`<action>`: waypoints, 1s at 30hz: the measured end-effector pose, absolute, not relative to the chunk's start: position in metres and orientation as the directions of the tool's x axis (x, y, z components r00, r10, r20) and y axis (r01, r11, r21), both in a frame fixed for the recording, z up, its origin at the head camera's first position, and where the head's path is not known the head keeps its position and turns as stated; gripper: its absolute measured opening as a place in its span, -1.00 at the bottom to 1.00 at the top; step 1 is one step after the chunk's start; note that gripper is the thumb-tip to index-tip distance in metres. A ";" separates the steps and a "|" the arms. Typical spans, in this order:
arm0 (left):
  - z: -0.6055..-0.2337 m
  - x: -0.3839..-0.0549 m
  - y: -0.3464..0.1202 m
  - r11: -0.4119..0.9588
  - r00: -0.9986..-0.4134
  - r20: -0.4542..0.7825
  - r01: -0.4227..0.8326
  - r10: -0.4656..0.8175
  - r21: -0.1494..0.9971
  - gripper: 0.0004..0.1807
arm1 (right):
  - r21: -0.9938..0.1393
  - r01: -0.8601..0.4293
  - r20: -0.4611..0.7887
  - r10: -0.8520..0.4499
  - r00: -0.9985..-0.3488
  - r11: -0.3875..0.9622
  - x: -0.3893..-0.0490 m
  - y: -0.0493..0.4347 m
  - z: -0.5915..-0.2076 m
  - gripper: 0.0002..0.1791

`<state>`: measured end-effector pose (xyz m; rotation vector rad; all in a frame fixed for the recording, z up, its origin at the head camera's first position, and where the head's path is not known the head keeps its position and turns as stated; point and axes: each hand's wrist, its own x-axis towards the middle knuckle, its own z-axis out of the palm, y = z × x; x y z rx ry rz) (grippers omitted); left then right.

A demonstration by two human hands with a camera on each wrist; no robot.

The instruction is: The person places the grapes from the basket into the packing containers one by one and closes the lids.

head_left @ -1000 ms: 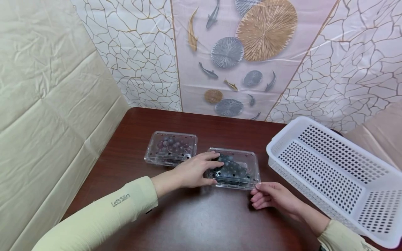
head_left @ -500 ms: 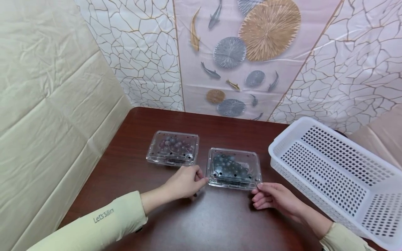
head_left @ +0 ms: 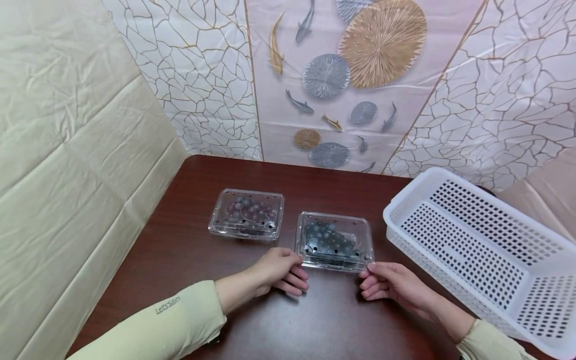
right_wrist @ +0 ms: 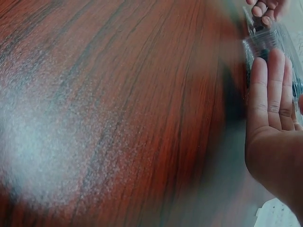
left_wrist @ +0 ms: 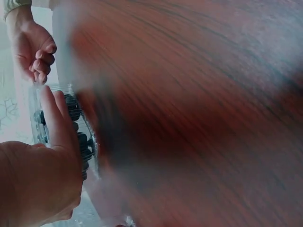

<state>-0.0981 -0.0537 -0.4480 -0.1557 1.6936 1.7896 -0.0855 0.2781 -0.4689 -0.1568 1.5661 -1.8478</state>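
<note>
In the head view, a clear plastic clamshell of dark grapes (head_left: pixel 333 241) lies on the table between my hands, its lid down. My left hand (head_left: pixel 280 270) has its thumb and forefinger at the near left corner, seemingly pinching the rim; the other fingers stretch out below it. At the near right corner, my right hand (head_left: pixel 398 284) pinches the rim between thumb and forefinger, its other fingers loose. Both wrist views show straight fingers in front of the box. A second clamshell of reddish-purple grapes (head_left: pixel 246 214) sits farther back on the left, apart from both hands.
A white perforated plastic basket (head_left: pixel 483 260) stands on the right, close to my right forearm. The dark brown table (head_left: pixel 189 240) meets a beige cloth wall (head_left: pixel 90 165) on the left and a patterned backdrop (head_left: pixel 333 115) behind.
My left hand has come off the top of the nearer clamshell, drawn back toward me, and moved to its near left corner. The right hand has stayed at the right corner.
</note>
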 end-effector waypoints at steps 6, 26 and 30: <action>-0.451 -0.100 -0.049 -0.013 -0.792 -0.497 -0.535 0.354 0.844 -0.83 | -0.906 0.421 -0.320 -0.579 -0.750 -0.043 -0.087 0.277 -0.471 -0.61; -0.462 -0.114 -0.035 -0.260 -0.882 -0.421 -0.466 0.210 0.846 -0.83 | -0.914 0.402 -0.348 -0.593 -0.726 0.044 -0.082 0.277 -0.464 -0.52; -0.464 -0.118 -0.037 -0.265 -0.886 -0.417 -0.460 0.203 0.847 -0.75 | -0.915 0.398 -0.359 -0.596 -0.718 0.071 -0.080 0.277 -0.460 -0.48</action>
